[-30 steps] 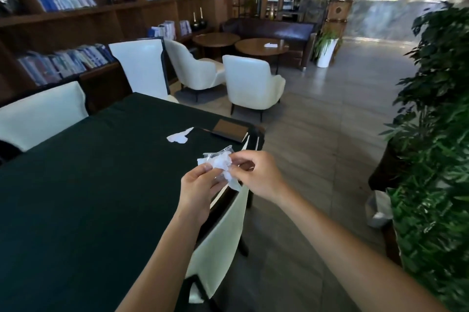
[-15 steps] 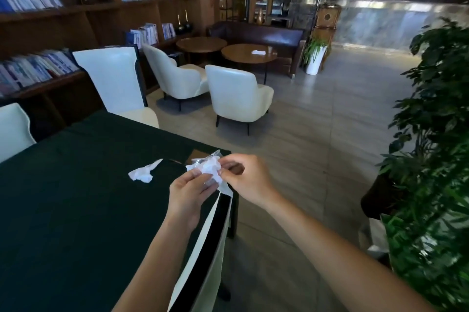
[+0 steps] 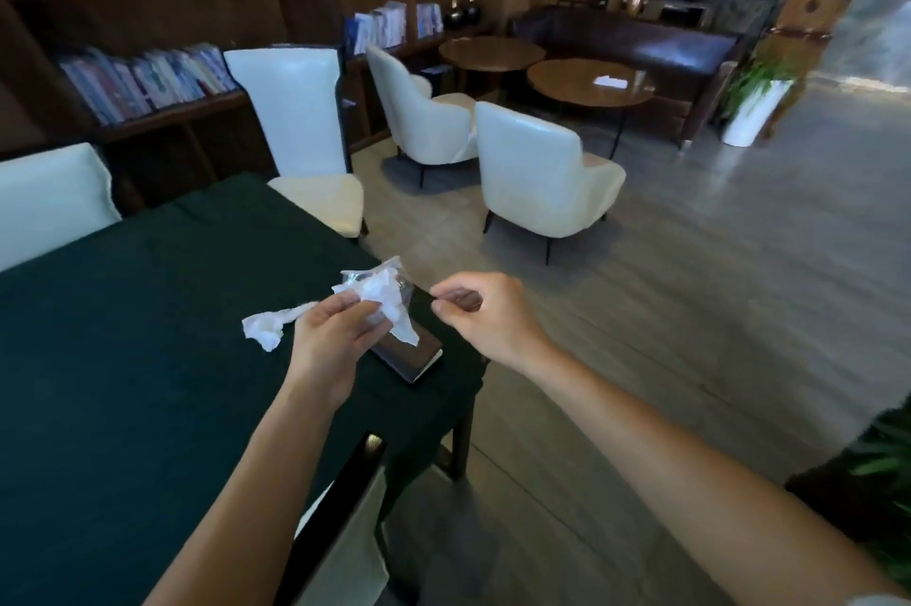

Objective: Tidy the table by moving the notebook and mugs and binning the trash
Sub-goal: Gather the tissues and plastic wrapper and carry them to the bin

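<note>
A bundle of trash (image 3: 379,292) — crumpled white tissue mixed with clear, crinkly wrapper — is held above the table (image 3: 123,334) near its far right corner, pinched in the left hand (image 3: 330,339), whose thumb and fingers are closed on the bundle's lower part. The right hand (image 3: 485,314) is seen just beside it, to the right and clear of the table's edge; its thumb and forefinger are drawn together in a pinch, but nothing can be made out between them, and a gap is seen between it and the bundle. A second piece of tissue (image 3: 268,327) lies flat on the dark green cloth, just left of the left hand's fingertips, its long axis running roughly along the table from left to right, with a thin twisted tail pointed toward the hand. The left hand is judged the nearer of the 2, though it is already full; the right would have to cross over. A dark notebook (image 3: 411,354) is partly seen under the held bundle, set at the table's right edge by the corner, its length angled toward that corner. No mugs and no bin can be made out. The loose tissue looks light and soft — it is judged easy to gather into the same fist, though the slick wrapper might slip.
</note>
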Demonstrator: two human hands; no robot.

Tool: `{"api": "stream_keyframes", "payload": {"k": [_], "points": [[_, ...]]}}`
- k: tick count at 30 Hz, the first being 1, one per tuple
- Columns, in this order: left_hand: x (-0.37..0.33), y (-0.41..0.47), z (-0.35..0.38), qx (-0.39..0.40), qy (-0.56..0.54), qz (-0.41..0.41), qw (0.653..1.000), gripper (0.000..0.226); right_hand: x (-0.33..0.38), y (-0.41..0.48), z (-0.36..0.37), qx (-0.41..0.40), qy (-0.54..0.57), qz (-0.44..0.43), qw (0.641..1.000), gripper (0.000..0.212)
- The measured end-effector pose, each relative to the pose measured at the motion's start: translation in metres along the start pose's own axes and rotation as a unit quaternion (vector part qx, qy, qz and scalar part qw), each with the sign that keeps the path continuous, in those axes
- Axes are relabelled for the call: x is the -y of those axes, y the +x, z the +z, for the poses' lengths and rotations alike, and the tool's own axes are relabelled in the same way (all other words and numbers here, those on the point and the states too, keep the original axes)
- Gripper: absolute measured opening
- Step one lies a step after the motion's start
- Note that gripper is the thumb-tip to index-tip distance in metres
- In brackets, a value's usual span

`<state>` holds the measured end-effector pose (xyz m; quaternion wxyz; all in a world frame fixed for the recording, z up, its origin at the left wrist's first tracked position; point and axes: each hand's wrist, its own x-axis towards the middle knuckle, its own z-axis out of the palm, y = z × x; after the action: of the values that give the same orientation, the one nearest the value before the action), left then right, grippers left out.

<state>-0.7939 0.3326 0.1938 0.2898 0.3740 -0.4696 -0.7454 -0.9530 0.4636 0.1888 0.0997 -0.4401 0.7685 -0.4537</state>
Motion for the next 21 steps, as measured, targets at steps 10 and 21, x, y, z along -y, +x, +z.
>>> {"api": "stream_keyframes", "payload": {"k": [10,21], "points": [[0.004,0.039,-0.041,-0.202,-0.025,-0.003,0.979,0.033,-0.043,0.106,0.026,0.175,-0.056,-0.057,0.981,0.016],[0.017,0.1,-0.134,-0.309,0.056,-0.055,0.948,0.009,-0.056,0.211,0.175,0.285,-0.053,-0.054,0.956,0.014]]}}
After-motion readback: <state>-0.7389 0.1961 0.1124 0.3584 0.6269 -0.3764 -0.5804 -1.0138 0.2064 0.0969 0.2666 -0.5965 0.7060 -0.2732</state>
